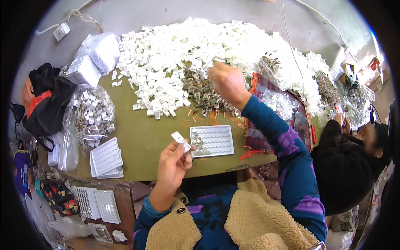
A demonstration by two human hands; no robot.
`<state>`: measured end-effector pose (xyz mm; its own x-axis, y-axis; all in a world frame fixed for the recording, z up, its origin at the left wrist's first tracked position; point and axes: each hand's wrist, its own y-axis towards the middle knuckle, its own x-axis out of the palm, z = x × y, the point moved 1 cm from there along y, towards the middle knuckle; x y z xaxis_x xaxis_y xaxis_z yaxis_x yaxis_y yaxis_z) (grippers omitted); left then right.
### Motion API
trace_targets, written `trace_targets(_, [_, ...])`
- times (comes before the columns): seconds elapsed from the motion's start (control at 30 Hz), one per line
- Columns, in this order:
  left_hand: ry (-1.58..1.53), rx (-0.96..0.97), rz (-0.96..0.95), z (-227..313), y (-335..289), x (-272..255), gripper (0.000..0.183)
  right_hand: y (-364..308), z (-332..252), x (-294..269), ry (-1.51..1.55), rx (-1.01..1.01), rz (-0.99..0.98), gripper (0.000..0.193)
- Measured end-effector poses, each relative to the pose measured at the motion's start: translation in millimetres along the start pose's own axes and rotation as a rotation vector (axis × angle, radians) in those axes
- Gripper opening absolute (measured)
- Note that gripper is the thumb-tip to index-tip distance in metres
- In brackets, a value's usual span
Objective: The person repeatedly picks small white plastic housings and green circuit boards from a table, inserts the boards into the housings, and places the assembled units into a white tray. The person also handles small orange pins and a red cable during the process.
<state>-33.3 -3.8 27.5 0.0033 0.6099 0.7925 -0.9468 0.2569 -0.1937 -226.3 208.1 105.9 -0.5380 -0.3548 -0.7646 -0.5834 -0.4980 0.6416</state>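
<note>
My left hand [171, 164] pinches a small white plastic casing [181, 141] between thumb and fingers, just left of a white tray. The tray [227, 151] has rows of moulded hollows, with several small round metal pieces [199, 143] in its left part. Raised over the far side of the table, my right hand [227, 83] looks closed and slightly blurred; its fingertips are hard to see, and so is anything in them. Below and beside it lies a heap of small metal parts [200, 89]. Thin copper-coloured pieces [208, 118] are scattered between heap and tray.
A large mound of white casings [187, 43] covers the back of the green table [141, 137]. At left are a bag of parts [92, 112], stacked trays [106, 156] and a black bag [52, 108]. A plaid cloth [256, 135] lies right; another person [346, 166] works there.
</note>
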Motion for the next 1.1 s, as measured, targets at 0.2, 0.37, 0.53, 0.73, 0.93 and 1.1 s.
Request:
trace_targets(0.2, [-0.051, -0.024, -0.093, 3.1, 7.4, 4.6, 0.025, 4.4, -31.0, -13.7, 0.22, 0.002, 0.246, 0.018])
trace_targets(0.37, [-0.278, 0.028, -0.168, 5.0, 0.1, 7.9, 0.029, -51.6, -94.6, -34.2, 0.332, -0.091, 0.233, 0.011])
trace_targets(0.53, [-0.388, -0.005, -0.258, 2.6, -9.8, -2.1, 0.034, -110.3, -138.6, -46.2, 0.424, -0.133, 0.185, 0.029])
trace_targets(0.73, [-0.212, 0.022, -0.265, -2.1, -19.4, -14.0, 0.034, -133.7, -150.8, -45.7, 0.717, -0.116, 0.13, 0.021])
trace_targets(0.93, [0.598, 0.32, -0.213, 1.7, -38.3, -3.9, 0.024, -128.7, -139.9, -70.4, 1.188, 0.589, -0.115, 0.005])
trace_targets(1.1, [1.399, 0.66, -0.281, 6.4, -36.1, 11.7, 0.024, -118.5, -151.8, -67.1, 1.256, 0.641, -0.18, 0.007])
